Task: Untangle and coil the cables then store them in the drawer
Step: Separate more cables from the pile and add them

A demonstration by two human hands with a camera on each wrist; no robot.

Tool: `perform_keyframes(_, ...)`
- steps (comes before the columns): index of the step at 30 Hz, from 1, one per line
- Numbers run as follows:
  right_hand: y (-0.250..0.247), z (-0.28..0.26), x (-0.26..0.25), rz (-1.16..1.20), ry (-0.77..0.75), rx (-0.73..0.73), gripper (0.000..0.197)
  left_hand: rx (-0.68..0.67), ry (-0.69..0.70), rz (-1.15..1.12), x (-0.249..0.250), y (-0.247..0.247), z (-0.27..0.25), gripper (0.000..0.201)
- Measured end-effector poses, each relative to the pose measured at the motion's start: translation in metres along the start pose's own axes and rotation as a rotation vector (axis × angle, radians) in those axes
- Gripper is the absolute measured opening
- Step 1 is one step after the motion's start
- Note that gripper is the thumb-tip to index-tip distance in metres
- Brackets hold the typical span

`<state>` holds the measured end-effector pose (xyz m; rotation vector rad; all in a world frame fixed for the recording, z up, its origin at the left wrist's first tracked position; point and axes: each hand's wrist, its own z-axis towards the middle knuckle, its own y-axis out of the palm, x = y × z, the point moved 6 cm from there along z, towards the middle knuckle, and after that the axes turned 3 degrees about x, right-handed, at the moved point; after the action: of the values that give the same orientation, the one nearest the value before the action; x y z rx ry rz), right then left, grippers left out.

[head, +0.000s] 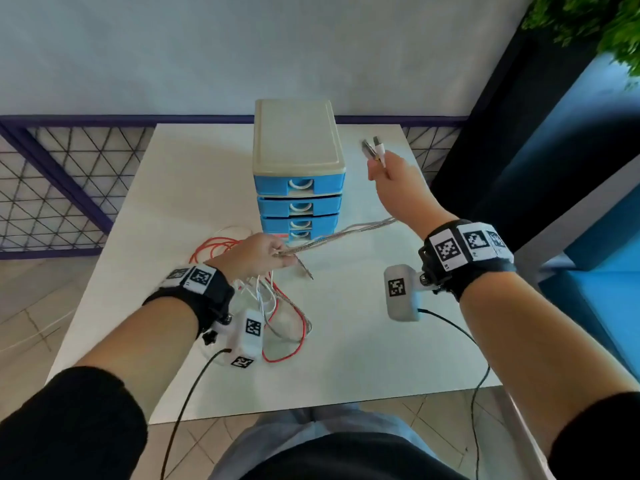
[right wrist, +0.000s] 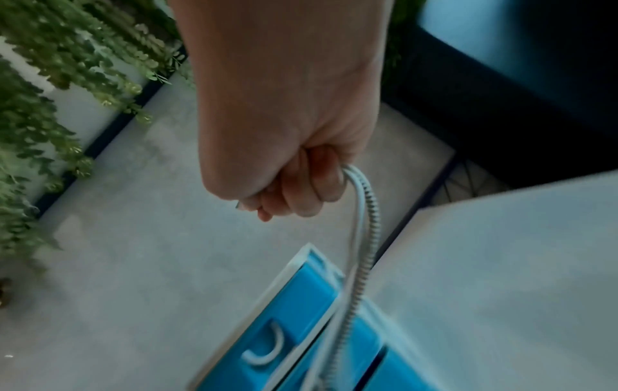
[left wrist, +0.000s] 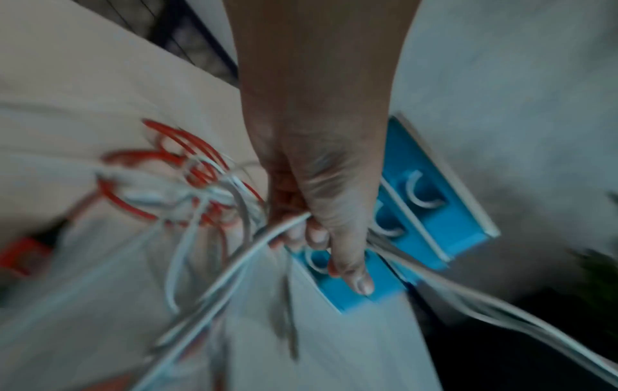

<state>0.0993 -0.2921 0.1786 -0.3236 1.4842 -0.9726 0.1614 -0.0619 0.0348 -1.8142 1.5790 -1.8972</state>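
Untangling is the step in hand: my right hand (head: 389,171) grips two plug ends right of the drawer unit (head: 298,174), my left hand (head: 256,252) pinches those cables (head: 341,233) before it, over the tangle (head: 277,306); next, draw them free.

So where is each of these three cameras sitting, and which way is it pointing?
Head: on the person's head, looking forward and down at the table, drawers, both forearms and hands.
Left wrist: on the left wrist, looking along the left hand gripping cables, with red cable beyond.
Right wrist: on the right wrist, looking along the right hand gripping two cables.
Shared: the blue drawers appear in all three.
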Motion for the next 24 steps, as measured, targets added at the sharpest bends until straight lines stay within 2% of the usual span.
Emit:
perform_keyframes(2, -0.006, 0.001, 0.012, -0.072, -0.019, 0.028, 0.022, 0.002, -0.097, -0.076, -0.022, -0.009, -0.003, 0.050)
perform_keyframes(5, -0.005, -0.001, 0.018, -0.247, -0.098, 0.067, 0.028, -0.077, -0.074, -0.007, -0.023, -0.013, -0.011, 0.033)
perform_keyframes(7, -0.014, 0.001, 0.023, -0.284, -0.067, 0.135, 0.033, -0.126, -0.038, 0.166, -0.026, -0.013, -0.016, 0.029)
perform_keyframes(10, -0.025, -0.003, 0.027, -0.359, -0.025, 0.185, 0.034, -0.065, -0.045, 0.436, -0.024, -0.013, -0.019, 0.031)
perform_keyframes(12, -0.009, -0.009, 0.013, -0.442, -0.092, 0.087, 0.030, -0.021, -0.005, 0.496, -0.009, -0.008, -0.012, 0.031)
perform_keyframes(14, 0.026, -0.018, -0.001, -0.424, -0.129, -0.108, 0.029, 0.034, 0.061, 0.484, 0.013, -0.004, -0.007, 0.029)
perform_keyframes(17, 0.083, -0.037, -0.015, -0.372, -0.204, -0.394, 0.050, 0.095, 0.145, 0.453, 0.039, -0.003, -0.003, 0.037)
perform_keyframes(18, 0.098, -0.044, -0.018, -0.349, -0.234, -0.470, 0.055, 0.106, 0.166, 0.396, 0.047, -0.005, -0.005, 0.034)
perform_keyframes(20, 0.112, -0.051, -0.021, -0.272, -0.252, -0.547, 0.052, 0.105, 0.213, 0.276, 0.058, -0.007, -0.008, 0.023)
perform_keyframes(24, 0.109, -0.049, -0.019, -0.236, -0.282, -0.604, 0.030, 0.091, 0.183, 0.254, 0.060, -0.015, -0.013, 0.015)
